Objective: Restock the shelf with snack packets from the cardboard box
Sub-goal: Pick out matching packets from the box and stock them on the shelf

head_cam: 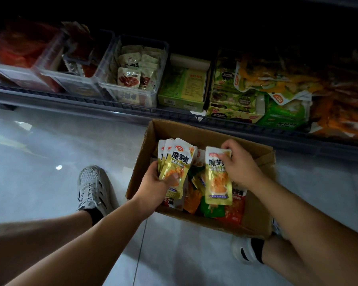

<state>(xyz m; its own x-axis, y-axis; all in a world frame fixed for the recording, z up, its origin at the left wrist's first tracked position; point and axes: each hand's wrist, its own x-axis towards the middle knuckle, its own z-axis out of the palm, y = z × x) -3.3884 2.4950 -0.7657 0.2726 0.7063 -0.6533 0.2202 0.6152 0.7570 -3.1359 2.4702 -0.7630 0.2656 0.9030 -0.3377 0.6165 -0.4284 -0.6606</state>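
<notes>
An open cardboard box (256, 215) stands on the floor before the low shelf (112, 109), holding several loose snack packets in yellow, orange, green and red. My left hand (155, 186) grips a fanned stack of yellow packets (179, 159) over the box's left side. My right hand (241, 162) pinches the top edge of a single yellow packet (216, 182), which hangs upright above the box's contents.
On the shelf stand clear plastic bins (130, 79) with snack packets, green display cartons (182, 87) and piles of orange and green bags (277, 83). My two shoes (93, 186) flank the box on the glossy tiled floor.
</notes>
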